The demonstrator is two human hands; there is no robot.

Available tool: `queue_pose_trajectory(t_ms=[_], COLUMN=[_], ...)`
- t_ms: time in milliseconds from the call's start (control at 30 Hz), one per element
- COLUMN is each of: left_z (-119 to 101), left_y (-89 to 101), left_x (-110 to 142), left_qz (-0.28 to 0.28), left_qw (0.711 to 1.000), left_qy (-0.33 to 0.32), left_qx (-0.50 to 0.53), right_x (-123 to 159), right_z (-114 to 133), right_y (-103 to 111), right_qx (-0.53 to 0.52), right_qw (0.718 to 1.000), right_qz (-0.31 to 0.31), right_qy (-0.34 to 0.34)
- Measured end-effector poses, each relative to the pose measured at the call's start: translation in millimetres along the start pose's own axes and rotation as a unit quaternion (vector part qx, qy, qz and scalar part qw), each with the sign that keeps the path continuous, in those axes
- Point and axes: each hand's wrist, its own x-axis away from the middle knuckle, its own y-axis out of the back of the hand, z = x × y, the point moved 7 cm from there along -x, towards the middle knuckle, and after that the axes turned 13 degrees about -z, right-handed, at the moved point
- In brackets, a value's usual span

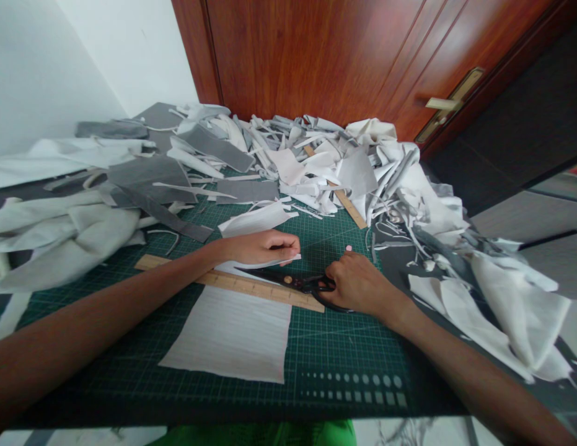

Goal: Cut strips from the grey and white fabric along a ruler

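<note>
My right hand [360, 282] grips the handles of black scissors [290, 280], whose blades point left under my left hand. A narrow white fabric strip [274, 262] is pinched in the curled fingers of my left hand [264, 246], just above the blades. Below the scissors a wooden ruler [260, 290] lies slantwise across a white fabric piece [232, 334]. That fabric rests flat on a green cutting mat [344, 341] with grid lines. Just beyond my left hand lies another white fabric scrap [258, 218]. My left forearm covers part of the ruler.
Grey and white fabric scraps [316, 167] are heaped along the back, with a second wooden ruler [348, 207] among them. White cloth [83, 229] is bunched at the left, and more cloth [515, 310] lies at the right. A wooden door [316, 56] stands behind.
</note>
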Motion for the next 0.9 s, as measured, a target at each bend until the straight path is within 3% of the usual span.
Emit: queue_pose_trajectory(t_ms=[500,900], left_z=[-0.3,1.6], left_y=[1.4,4.1], left_x=[-0.7,-1.3], left_qz=[-0.012,-0.022], left_qw=[1.000,0.999], left_qy=[0.009,0.019], left_qx=[0.025,0.023], right_x=[-3.8,-8.7], right_z=[3.9,14.8], right_y=[7.4,12.1], right_qx=[-0.004,-0.009], right_qw=[1.000,1.000], right_qz=[0.007,0.014], right_qy=[0.029,0.015])
